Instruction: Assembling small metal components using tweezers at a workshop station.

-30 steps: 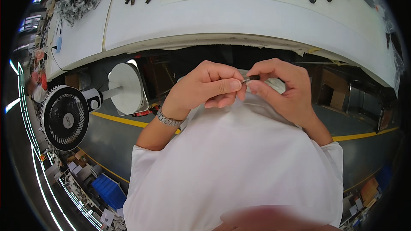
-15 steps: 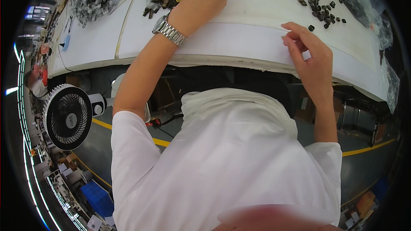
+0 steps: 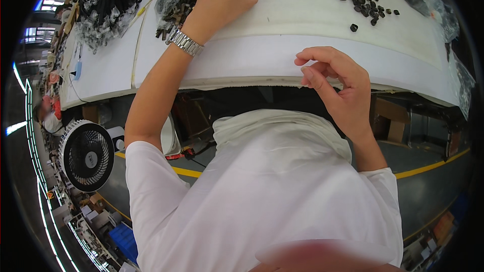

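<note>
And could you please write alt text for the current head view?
A person's left hand extends over a white worktable beside a heap of small dark pieces, while the right hand is half curled near the table's front edge. More dark pieces lie scattered farther right, and a fan stands at left.

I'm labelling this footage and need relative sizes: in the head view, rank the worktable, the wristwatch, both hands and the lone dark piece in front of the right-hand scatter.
1. Worktable
2. Left hand and right hand: they look alike, so unranked between themselves
3. Wristwatch
4. Lone dark piece
</note>
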`<state>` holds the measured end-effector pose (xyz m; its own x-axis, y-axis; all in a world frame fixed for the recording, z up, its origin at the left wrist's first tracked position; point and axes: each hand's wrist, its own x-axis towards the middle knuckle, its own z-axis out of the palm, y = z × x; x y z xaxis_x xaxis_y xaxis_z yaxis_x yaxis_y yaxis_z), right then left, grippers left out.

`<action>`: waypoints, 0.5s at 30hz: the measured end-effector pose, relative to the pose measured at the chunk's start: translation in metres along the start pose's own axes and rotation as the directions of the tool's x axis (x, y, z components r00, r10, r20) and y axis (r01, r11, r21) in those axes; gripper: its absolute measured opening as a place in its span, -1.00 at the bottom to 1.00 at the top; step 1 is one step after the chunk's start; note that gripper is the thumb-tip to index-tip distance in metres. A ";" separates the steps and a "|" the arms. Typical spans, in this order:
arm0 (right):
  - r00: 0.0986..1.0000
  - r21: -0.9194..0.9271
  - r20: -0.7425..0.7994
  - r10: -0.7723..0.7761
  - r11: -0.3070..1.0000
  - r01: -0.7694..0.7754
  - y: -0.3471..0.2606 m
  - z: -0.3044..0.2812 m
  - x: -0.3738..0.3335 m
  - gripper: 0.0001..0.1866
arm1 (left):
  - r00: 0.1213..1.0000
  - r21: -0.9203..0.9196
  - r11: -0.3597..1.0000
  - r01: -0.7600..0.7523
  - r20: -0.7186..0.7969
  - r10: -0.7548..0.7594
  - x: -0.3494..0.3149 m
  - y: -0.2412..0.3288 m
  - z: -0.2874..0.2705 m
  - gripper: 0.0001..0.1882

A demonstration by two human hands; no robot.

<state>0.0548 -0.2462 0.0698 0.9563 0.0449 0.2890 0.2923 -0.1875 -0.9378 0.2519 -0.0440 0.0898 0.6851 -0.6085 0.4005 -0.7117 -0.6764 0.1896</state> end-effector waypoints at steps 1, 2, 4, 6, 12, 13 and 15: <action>0.999 0.045 -0.019 0.038 0.998 -0.037 -0.001 0.000 0.000 -0.76 | 1.000 0.002 1.000 -0.004 -0.001 0.004 0.000 0.001 -0.001 -0.86; 0.999 0.047 -0.028 0.037 0.998 -0.035 -0.001 0.001 0.000 -0.76 | 1.000 -0.099 0.995 0.022 -0.006 -0.023 0.000 0.003 -0.002 -0.86; 0.996 0.094 -0.049 0.079 0.993 -0.075 0.000 0.001 0.000 -0.73 | 0.999 -0.199 0.979 0.039 -0.006 -0.041 -0.004 0.006 -0.008 -0.85; 0.992 0.185 -0.080 0.100 0.979 -0.084 0.001 0.003 0.003 -0.72 | 0.865 -0.766 0.403 0.500 0.424 -0.267 -0.019 0.016 -0.022 -0.82; 0.985 0.492 -0.043 0.169 0.861 -0.126 0.003 0.013 0.001 -0.75 | 0.830 -0.855 -0.091 0.511 0.518 -0.207 -0.081 0.093 -0.028 -0.81; 0.983 0.507 -0.034 0.179 0.851 -0.137 0.003 0.016 -0.004 -0.79 | 0.825 -0.863 -0.091 0.497 0.502 -0.260 -0.089 0.100 -0.027 -0.82; 0.984 0.486 -0.039 0.171 0.864 -0.131 0.003 0.019 -0.010 -0.86 | 0.810 -0.861 0.011 0.508 0.474 -0.345 -0.105 0.109 -0.029 -0.83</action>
<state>0.0469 -0.2287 0.0601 0.9910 -0.0260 0.1316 0.1332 0.3088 -0.9418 0.0976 -0.0420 0.0940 0.8741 -0.4566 -0.1659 0.2068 0.0406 0.9775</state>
